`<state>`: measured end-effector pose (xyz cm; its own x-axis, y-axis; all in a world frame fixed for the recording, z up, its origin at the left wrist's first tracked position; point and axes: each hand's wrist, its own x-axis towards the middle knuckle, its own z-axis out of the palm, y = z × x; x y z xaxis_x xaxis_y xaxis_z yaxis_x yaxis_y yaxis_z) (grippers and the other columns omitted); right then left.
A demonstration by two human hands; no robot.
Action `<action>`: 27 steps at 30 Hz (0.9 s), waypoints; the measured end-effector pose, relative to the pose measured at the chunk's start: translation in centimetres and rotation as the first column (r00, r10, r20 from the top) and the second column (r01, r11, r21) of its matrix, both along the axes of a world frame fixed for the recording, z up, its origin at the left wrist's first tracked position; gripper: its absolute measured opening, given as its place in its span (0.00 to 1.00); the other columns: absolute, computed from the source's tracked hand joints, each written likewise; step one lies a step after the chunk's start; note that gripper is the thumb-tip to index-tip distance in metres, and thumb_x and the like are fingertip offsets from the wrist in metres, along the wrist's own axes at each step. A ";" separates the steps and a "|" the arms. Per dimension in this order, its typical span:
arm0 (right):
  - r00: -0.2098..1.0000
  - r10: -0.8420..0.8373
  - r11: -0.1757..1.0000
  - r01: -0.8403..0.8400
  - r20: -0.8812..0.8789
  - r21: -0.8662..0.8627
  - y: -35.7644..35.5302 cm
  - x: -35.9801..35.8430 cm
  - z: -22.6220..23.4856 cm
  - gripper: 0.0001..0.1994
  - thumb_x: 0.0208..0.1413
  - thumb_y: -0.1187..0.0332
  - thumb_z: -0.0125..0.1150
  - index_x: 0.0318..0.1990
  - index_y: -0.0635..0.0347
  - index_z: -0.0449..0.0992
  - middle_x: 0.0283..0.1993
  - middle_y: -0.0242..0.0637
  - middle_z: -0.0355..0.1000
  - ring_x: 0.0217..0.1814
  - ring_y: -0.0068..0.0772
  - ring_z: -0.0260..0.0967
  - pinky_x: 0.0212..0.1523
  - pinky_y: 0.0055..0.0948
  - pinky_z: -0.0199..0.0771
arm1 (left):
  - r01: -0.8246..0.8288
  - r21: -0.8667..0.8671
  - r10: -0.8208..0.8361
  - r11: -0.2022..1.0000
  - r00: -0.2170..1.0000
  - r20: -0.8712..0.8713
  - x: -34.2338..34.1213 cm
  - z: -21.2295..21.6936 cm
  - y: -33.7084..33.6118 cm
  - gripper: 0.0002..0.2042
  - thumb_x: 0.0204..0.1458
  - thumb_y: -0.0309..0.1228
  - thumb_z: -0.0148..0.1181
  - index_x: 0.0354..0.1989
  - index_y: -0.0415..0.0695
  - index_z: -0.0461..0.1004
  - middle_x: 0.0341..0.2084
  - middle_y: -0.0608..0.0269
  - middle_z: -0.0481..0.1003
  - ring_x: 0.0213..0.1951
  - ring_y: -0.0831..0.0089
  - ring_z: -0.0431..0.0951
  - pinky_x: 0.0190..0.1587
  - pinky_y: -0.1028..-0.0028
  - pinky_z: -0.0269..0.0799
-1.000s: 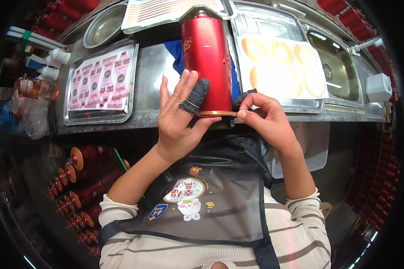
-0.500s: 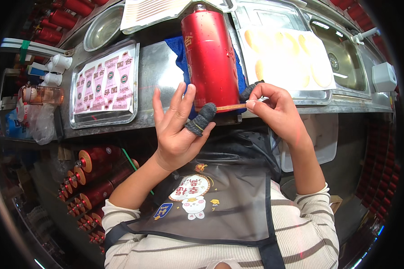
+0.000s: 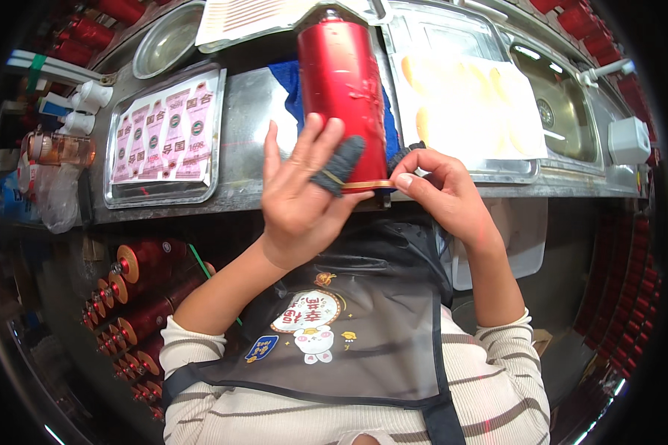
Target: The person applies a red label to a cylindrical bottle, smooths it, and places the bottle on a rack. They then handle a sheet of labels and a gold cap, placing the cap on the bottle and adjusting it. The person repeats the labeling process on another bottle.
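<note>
A shiny red bottle (image 3: 340, 89) with water drops on it lies on a blue cloth (image 3: 287, 80), neck away from me, base at the counter's front edge. Along the base edge runs a thin gold strip (image 3: 367, 185). My right hand (image 3: 444, 194) pinches the strip's right end between thumb and finger. Fingers spread, my left hand (image 3: 297, 196) rests against the bottle's lower left side, a grey knitted finger cot (image 3: 343, 159) on its index finger covering part of the strip. Another grey finger cot (image 3: 404, 154) is on my right hand.
On the left, a metal tray (image 3: 163, 194) holds a sheet of pink labels (image 3: 163, 133), with a metal bowl (image 3: 167, 44) behind. A tray (image 3: 490, 174) with a white sheet of oval stickers stands right, before a sink (image 3: 560, 104). Several red bottles (image 3: 145, 259) are stacked below left.
My left hand has come up and right onto the bottle's side, its finger cot now lying against it. The right hand has shifted left with the strip, which now sits along the base.
</note>
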<state>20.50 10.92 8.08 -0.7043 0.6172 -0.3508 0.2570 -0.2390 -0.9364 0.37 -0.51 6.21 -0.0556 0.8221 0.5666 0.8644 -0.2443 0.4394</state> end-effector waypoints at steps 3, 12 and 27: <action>1.000 0.004 1.000 -0.005 0.025 0.005 -0.1 0.1 0.6 0.05 0.57 0.72 0.64 0.37 0.62 0.75 0.31 0.21 0.68 0.30 0.06 0.58 0.30 0.12 0.57 | 0.008 0.001 -0.008 1.000 0.992 0.126 -0.4 -0.3 -0.6 0.27 0.42 0.31 0.76 0.52 0.37 0.78 0.60 0.45 0.72 0.64 0.48 0.70 0.67 0.38 0.49; 0.996 -0.071 0.996 0.068 -0.052 -0.052 0.1 0.4 -0.2 0.05 0.58 0.70 0.63 0.34 0.58 0.72 0.25 0.16 0.63 0.24 0.05 0.53 0.23 0.13 0.49 | 0.020 -0.023 -0.020 1.000 1.000 -0.008 -1.1 -1.4 -3.4 0.18 0.44 0.27 0.74 0.46 0.38 0.81 0.61 0.41 0.70 0.62 0.44 0.71 0.68 0.38 0.47; 0.997 -0.075 0.995 0.073 -0.027 -0.069 -0.1 0.1 -0.6 0.05 0.59 0.71 0.63 0.35 0.63 0.75 0.34 0.25 0.72 0.33 0.10 0.64 0.35 0.14 0.66 | 0.142 -0.041 -0.147 0.989 0.936 -0.319 1.1 2.8 0.7 0.06 0.44 0.28 0.67 0.31 0.46 0.80 0.58 0.49 0.74 0.61 0.42 0.71 0.66 0.32 0.42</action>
